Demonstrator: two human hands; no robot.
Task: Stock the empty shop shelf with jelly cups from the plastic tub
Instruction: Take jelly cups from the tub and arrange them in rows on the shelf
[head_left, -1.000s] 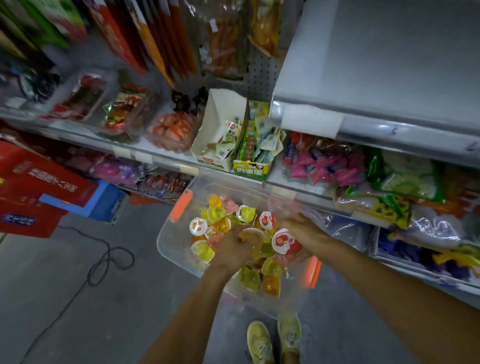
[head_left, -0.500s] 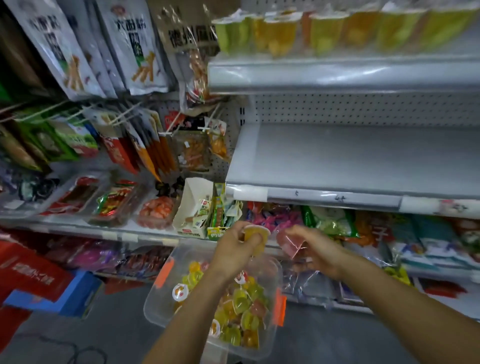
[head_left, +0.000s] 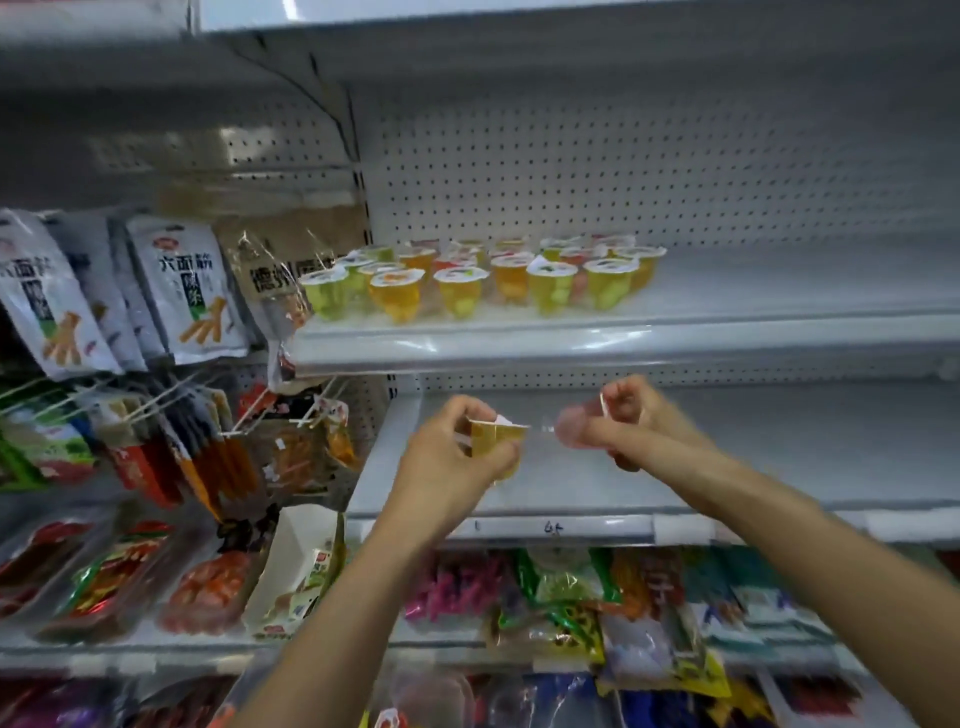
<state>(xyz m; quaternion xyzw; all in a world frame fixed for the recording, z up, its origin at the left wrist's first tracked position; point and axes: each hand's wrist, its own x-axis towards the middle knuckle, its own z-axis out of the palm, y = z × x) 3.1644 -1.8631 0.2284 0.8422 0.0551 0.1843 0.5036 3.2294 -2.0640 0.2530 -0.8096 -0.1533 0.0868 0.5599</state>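
Yellow jelly cup (head_left: 498, 439): gripped in the left hand (head_left: 447, 462), the fingers (head_left: 460, 410) curled round its side, cup tilted with the lid end towards the right. Pink jelly cup (head_left: 574, 434): pinched in the right hand (head_left: 644, 421), the fingers (head_left: 623, 395) curled closed on it; outline blurred, so the exact tilt cannot be told. The two cups are held near each other, just apart, between the two sets of fingers.

Both cups are held in front of the empty shelf (head_left: 805, 447), whose bare grey surface extends behind and to the right of the right fingers. A price strip (head_left: 550, 527) with handwritten marks runs along the shelf edge below both hands.

Above the fingers, a group of jelly cups (head_left: 467, 283) stands upright in rows at the left end of the upper shelf (head_left: 727, 332); yellow, green and orange fills are noted. A perforated back panel (head_left: 623, 171) is seen behind them.

To the left of the left fingers, hanging snack bags (head_left: 182, 291) are noted on pegs. Below the wrists, mixed coloured packets (head_left: 561, 597) lie on a lower shelf.
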